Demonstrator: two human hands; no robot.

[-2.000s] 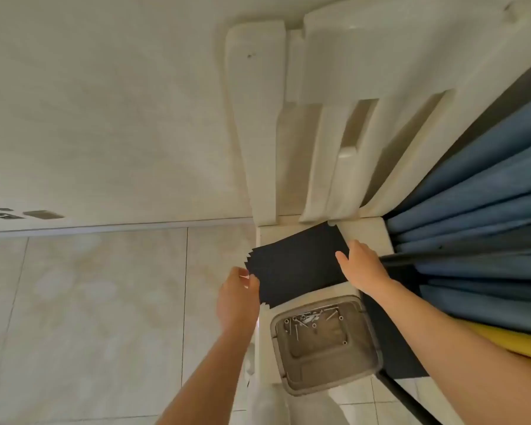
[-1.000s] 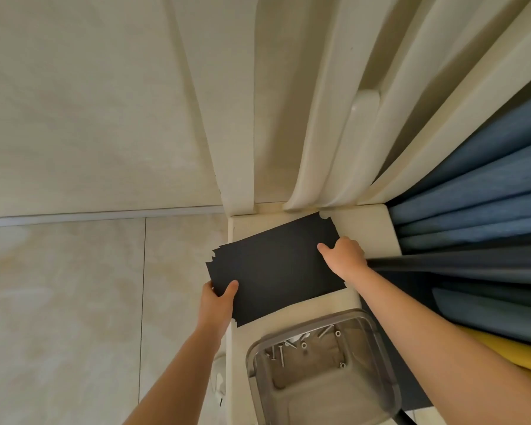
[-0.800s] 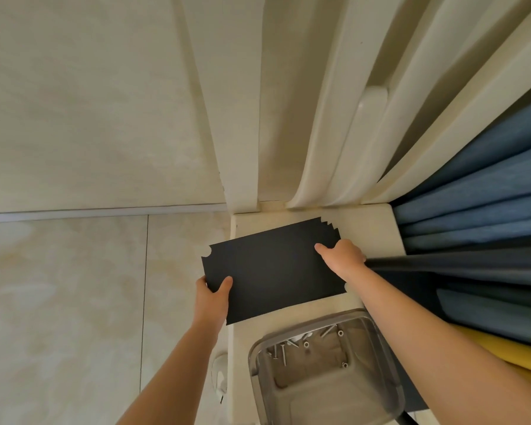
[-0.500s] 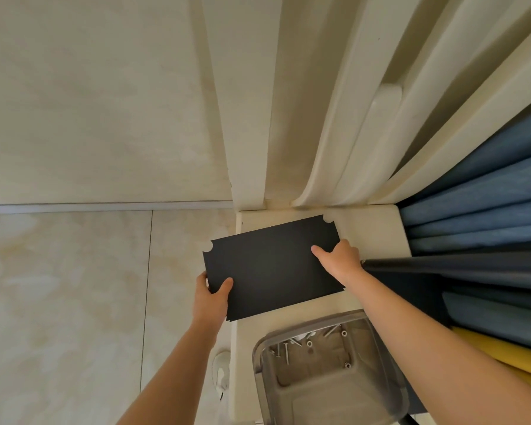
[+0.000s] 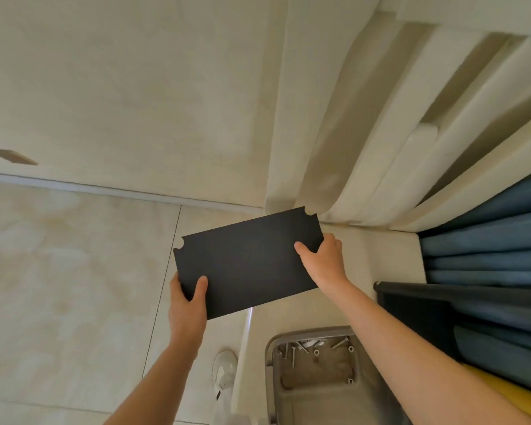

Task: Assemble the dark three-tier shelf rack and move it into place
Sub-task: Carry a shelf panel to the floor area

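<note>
Nearest, the grey plastic tray of loose screws [image 5: 313,331] sits on the cream padded seat [image 5: 377,256]; just beyond, the flat black rectangular shelf panel with notched corners [image 5: 249,262] is held over the seat's left edge; left hand [image 5: 186,311] clamps the near-left corner, thumb on top; right hand [image 5: 325,265] pinches the right end; long axis runs hand to hand, rising rightward; beyond, beige floor tiles [image 5: 59,286], cream wall [image 5: 120,87], folded blue fabric [image 5: 488,240] at right.
</note>
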